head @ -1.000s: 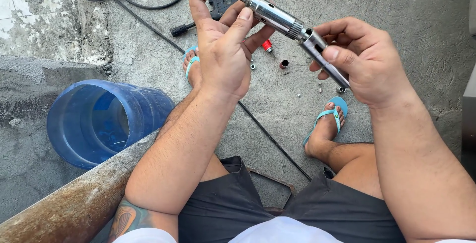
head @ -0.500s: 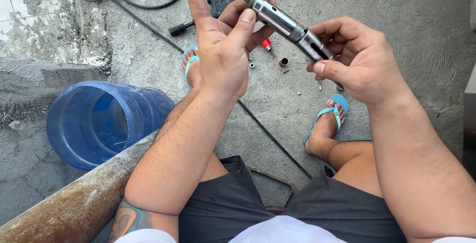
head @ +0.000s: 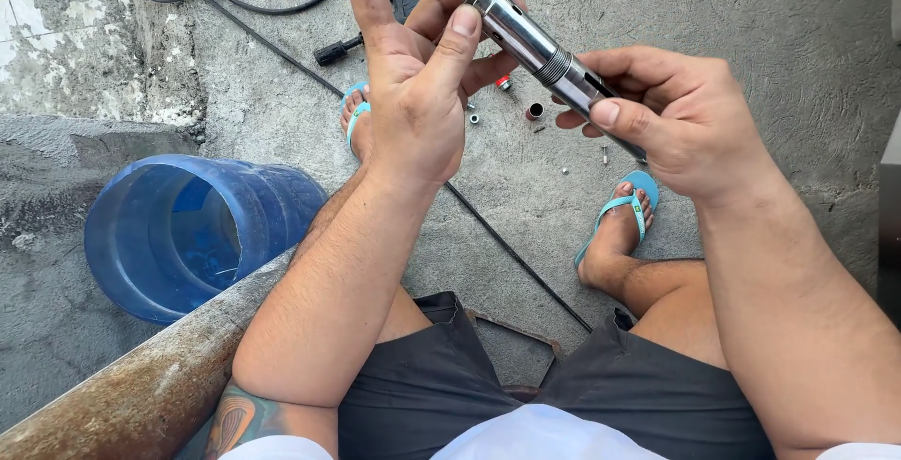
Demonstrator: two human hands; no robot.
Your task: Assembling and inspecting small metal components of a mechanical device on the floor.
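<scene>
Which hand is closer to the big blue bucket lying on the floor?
The left hand. It is up and to the right of the blue bucket, gripping the metal tube. The right hand holds the tube's other end, farther right of the bucket.

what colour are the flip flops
Light blue, turquoise-like straps and soles, seen in the head view; both hands hold a silver metal cylinder above them.

Metal cylinder (head: 531, 44): silver, tubular, a ribbed ring near mid-length, a slotted opening toward its lower end, a thin dark rod projecting from its upper end. Held tilted, upper end in the left hand (head: 418, 94), lower end in the right hand (head: 671, 117).
</scene>
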